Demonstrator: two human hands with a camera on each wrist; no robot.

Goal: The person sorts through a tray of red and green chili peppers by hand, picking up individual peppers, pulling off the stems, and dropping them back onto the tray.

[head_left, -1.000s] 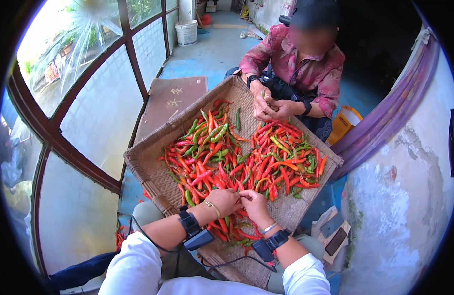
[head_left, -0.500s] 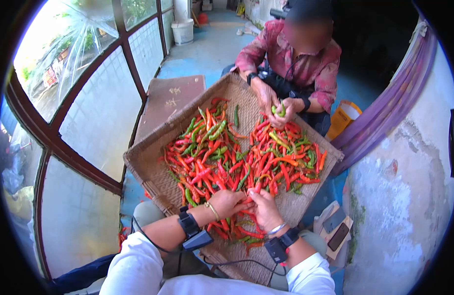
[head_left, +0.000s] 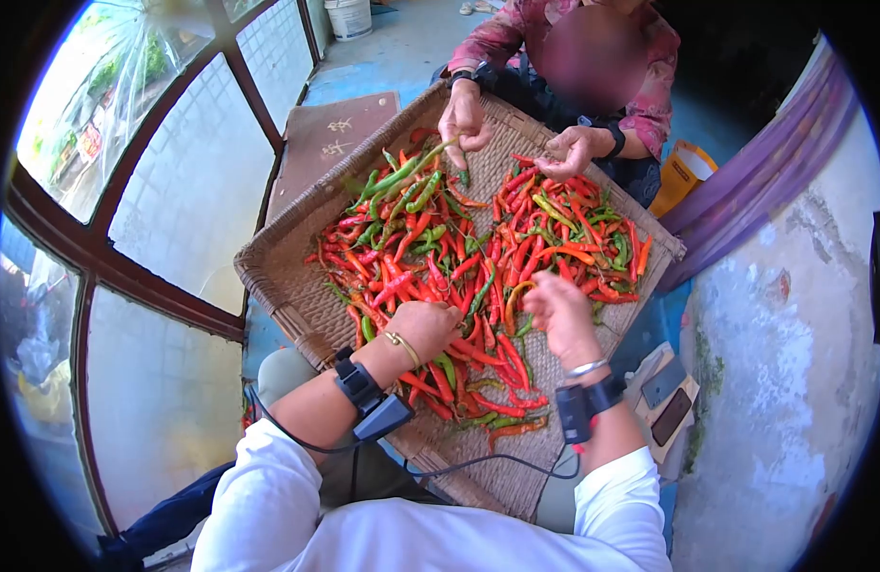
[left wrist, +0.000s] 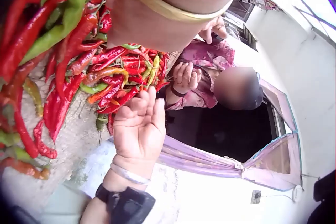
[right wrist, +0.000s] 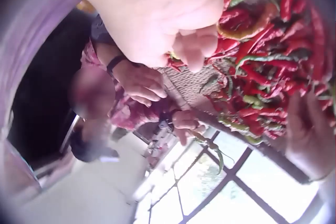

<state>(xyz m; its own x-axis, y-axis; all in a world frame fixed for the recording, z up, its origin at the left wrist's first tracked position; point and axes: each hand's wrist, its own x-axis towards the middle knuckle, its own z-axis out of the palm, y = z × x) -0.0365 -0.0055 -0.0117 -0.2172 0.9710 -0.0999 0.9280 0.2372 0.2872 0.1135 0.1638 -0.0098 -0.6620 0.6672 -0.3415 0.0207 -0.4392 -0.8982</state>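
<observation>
In the head view, my left hand reaches down onto red chili peppers near the middle of a woven tray. Its fingertips touch the pile, and the right wrist view shows these fingers fairly straight among the chilies. My right hand hovers over the tray's right part, apart from the left. Seen from the left wrist, its palm faces up with loosely bent fingers and nothing in them. Across the tray, another person's hand holds long green chilies; their other hand is held over the far rim.
Red and green chilies form two heaps at the back and a smaller one near me. A cable crosses the near corner. Two phones lie at the right by the wall. Left stands a framed window; behind, a bucket.
My hands were together over a red chili; now they are apart, the right one moved right and empty. The other person's hands parted, one carrying green chilies leftward. The head view tilted down.
</observation>
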